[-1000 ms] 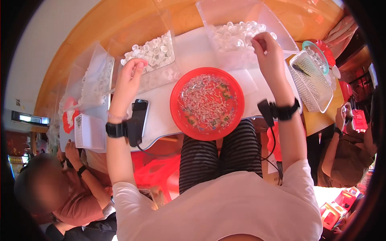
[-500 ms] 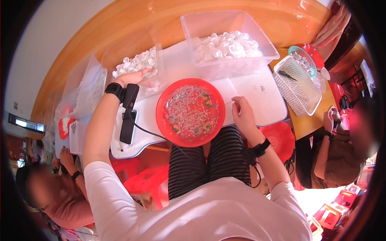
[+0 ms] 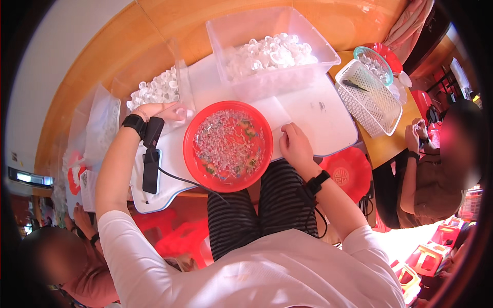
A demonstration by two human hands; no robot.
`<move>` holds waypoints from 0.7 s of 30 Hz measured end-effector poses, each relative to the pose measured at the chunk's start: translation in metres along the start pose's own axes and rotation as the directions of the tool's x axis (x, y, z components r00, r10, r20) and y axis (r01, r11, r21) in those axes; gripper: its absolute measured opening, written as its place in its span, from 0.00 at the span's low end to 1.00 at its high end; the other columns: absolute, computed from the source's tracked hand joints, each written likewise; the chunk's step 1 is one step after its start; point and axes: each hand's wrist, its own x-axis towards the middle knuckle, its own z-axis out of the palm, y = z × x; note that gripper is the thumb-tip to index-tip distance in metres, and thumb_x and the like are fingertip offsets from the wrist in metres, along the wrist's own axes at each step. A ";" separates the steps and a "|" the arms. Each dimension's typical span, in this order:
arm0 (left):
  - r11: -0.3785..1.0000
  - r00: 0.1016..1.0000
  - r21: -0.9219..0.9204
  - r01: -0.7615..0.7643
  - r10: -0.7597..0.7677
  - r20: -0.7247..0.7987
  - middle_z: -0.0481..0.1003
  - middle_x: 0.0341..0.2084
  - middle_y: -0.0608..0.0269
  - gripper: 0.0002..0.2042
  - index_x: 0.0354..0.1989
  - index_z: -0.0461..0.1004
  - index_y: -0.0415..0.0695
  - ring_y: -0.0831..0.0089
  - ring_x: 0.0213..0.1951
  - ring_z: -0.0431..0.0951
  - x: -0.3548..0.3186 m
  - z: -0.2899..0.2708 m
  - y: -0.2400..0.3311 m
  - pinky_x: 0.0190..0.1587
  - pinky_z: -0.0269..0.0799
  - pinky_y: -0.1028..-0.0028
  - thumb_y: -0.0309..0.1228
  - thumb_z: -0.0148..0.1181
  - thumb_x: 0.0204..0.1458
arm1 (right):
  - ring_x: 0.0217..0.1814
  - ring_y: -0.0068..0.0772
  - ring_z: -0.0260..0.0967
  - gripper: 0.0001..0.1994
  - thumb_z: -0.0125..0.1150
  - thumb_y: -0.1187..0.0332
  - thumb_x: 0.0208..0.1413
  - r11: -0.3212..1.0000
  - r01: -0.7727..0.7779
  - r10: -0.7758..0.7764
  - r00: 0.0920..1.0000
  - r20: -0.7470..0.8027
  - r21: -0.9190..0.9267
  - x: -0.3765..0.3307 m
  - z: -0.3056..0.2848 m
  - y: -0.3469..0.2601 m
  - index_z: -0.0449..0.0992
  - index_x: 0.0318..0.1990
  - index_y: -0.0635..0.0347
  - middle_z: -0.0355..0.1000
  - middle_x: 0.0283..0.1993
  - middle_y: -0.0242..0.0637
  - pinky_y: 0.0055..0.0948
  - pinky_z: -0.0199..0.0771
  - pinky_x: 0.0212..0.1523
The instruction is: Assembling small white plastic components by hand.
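My left hand point(image 3: 160, 110) is at the near side of a clear plastic bin point(image 3: 186, 84) holding a heap of small white and clear round pieces point(image 3: 156, 88). Its thumb and fingers are drawn together by the bin's wall; what they hold, if anything, is blurred. Between my hands, at the table's front edge above my lap, sits a red bowl point(image 3: 191, 163) full of thin clear stick-like pieces point(image 3: 226, 141). Just right of the bowl, my right hand point(image 3: 296, 145) rests over the table with fingers curled in; anything inside them is hidden.
A larger clear bin point(image 3: 277, 84) of similar round pieces stands behind the bowl. A black phone point(image 3: 151, 174) lies on the white table point(image 3: 328, 120) at left. On the right are a white perforated basket point(image 3: 372, 102) and a teal basket point(image 3: 367, 51). People sit on both sides.
The view has shifted, so the table things appear further left. My left hand's spread thumb and fingers have come together near the bin wall. My right hand stays curled beside the bowl.
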 end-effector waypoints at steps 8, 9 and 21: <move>0.940 0.951 -0.339 -0.049 -0.060 -0.304 0.69 0.33 0.72 0.17 0.51 0.68 0.46 0.80 0.33 0.68 0.012 0.010 -0.031 0.36 0.66 0.77 0.43 0.49 0.59 | 0.34 0.49 0.66 0.05 0.53 0.76 0.46 0.995 0.064 -0.064 0.998 0.012 -0.077 0.002 0.004 -0.003 0.67 0.32 0.62 0.65 0.31 0.44 0.42 0.67 0.34; 0.948 0.952 -0.305 -0.086 -0.012 -0.306 0.69 0.32 0.72 0.16 0.50 0.68 0.46 0.80 0.31 0.68 0.017 0.009 -0.027 0.35 0.66 0.77 0.42 0.48 0.59 | 0.34 0.49 0.66 0.05 0.53 0.76 0.46 0.995 0.067 -0.066 0.998 0.015 -0.079 0.002 0.004 -0.001 0.67 0.32 0.62 0.65 0.31 0.44 0.42 0.67 0.34; 0.983 0.424 -0.074 -0.167 0.004 -0.906 0.71 0.29 0.66 0.09 0.39 0.70 0.42 0.76 0.30 0.72 0.002 -0.008 -0.007 0.35 0.68 0.76 0.32 0.51 0.54 | 0.35 0.49 0.65 0.05 0.52 0.74 0.46 0.983 0.131 -0.128 0.991 0.037 -0.126 -0.001 0.004 0.004 0.66 0.32 0.62 0.64 0.31 0.45 0.43 0.66 0.35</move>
